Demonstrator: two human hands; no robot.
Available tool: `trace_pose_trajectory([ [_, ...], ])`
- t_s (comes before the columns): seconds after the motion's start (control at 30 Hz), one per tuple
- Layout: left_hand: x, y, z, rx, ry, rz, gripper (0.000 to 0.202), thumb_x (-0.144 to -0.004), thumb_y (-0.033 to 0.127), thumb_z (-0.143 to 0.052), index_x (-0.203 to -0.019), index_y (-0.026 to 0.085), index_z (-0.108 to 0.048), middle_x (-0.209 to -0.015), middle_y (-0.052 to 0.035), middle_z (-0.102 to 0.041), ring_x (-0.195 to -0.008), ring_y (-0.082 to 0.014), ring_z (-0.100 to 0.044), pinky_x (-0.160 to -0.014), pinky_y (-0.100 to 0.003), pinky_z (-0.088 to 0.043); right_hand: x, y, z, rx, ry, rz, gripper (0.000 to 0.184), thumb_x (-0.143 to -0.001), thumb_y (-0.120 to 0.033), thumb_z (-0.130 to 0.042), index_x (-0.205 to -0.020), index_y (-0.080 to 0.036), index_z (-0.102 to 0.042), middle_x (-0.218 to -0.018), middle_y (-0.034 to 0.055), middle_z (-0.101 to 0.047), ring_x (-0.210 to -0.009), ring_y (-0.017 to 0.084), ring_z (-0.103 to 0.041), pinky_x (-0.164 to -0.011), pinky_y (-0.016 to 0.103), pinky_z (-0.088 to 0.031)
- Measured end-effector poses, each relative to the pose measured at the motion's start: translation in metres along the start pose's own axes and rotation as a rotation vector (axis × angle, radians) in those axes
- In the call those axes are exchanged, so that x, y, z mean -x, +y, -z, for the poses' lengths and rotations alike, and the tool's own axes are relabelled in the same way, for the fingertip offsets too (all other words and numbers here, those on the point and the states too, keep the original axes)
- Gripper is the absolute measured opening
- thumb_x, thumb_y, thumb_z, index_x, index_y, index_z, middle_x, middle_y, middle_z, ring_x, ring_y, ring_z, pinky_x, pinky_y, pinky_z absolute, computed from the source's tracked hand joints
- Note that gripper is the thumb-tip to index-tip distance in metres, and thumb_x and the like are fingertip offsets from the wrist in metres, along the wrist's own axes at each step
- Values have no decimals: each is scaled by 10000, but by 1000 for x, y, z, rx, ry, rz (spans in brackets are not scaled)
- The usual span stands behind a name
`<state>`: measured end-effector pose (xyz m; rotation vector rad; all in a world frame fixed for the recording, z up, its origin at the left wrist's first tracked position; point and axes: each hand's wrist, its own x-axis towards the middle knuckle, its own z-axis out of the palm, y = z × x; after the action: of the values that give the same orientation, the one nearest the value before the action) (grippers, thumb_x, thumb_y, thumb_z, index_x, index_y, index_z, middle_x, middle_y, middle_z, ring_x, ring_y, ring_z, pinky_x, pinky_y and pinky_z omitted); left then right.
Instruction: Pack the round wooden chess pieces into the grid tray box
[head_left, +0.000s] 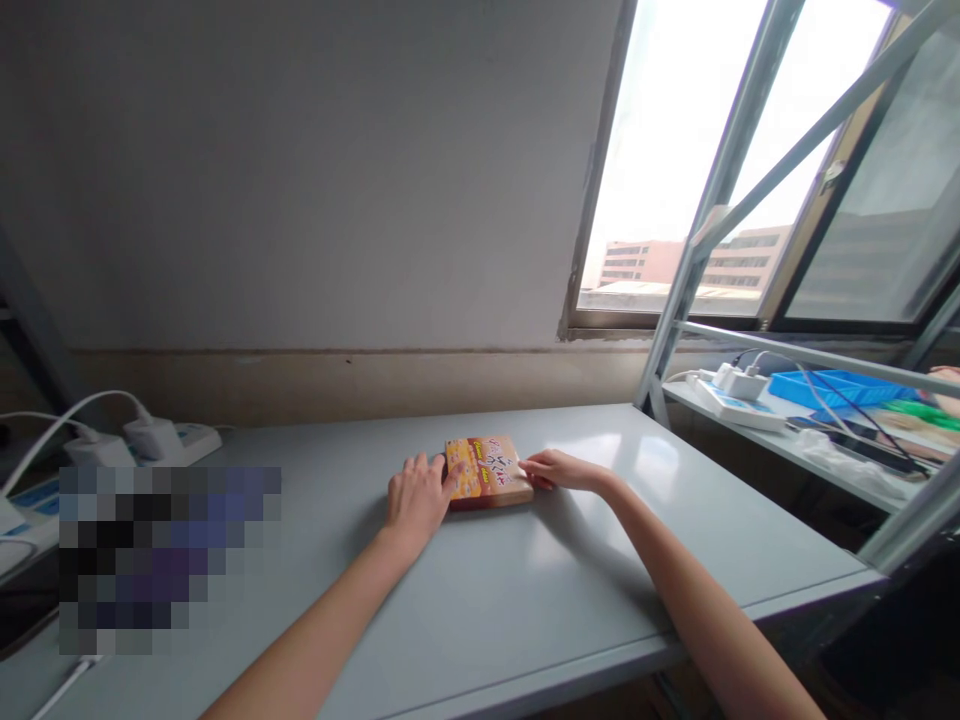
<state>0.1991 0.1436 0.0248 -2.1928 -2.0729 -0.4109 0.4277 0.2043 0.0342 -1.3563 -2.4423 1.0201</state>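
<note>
The flat cardboard box point(487, 472) is lying on the smooth, grey painted table point(712, 480), its glossy orange-and-red printed lid facing up, and the left hand point(420, 497) is bracketing it from one side, fingers slightly spread and curling over the edge, while the right hand point(559, 470) is meeting the opposite edge with fingers pressed together. Beyond the table, a white power strip point(180, 440) is sitting to the left, and a blue plastic tray point(832, 388) is resting on a pale metal shelf point(750, 425) beneath a steel-framed window point(675, 150).
</note>
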Motion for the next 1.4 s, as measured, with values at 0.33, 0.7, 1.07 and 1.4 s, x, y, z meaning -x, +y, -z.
trace_pose_trajectory([
  [0.33, 3, 1, -15, 164, -9, -61, 692, -848, 535, -74, -1066, 103, -569, -1304, -159, -416, -1167, -262, -386, -947, -389, -326, -1, -3, -5, 98, 174, 5, 466, -806, -556, -309, -544, -176, -370, -543, -23, -391, -522, 90, -300, -511, 251, -260],
  [0.7, 5, 6, 1, 527, 354, -253, 577, -886, 417, -200, -1372, 136, -63, -1328, -142, -399, -1157, -203, -427, -949, -345, -345, 9, -17, 4, -173, 281, 190, 505, -759, -625, -396, -586, -154, -455, -541, -26, -408, -511, 86, -349, -497, 234, -254],
  [1.07, 13, -2, 9, 279, 407, -405, 480, -875, 271, -233, -1347, 188, -263, -1230, -109, -509, -1084, -219, -487, -924, -348, -360, 17, -25, 10, -390, 262, 345, 394, -761, -537, -469, -688, -153, -519, -608, -16, -415, -594, 112, -378, -589, 249, -301],
  [1.4, -17, -45, 5, -241, 310, -84, 494, -802, 35, -264, -1239, 163, -457, -975, -144, -621, -977, -254, -523, -875, -416, -354, 5, -13, 3, -354, 242, 234, 354, -752, -498, -515, -756, -147, -563, -673, 6, -491, -644, 119, -429, -611, 252, -329],
])
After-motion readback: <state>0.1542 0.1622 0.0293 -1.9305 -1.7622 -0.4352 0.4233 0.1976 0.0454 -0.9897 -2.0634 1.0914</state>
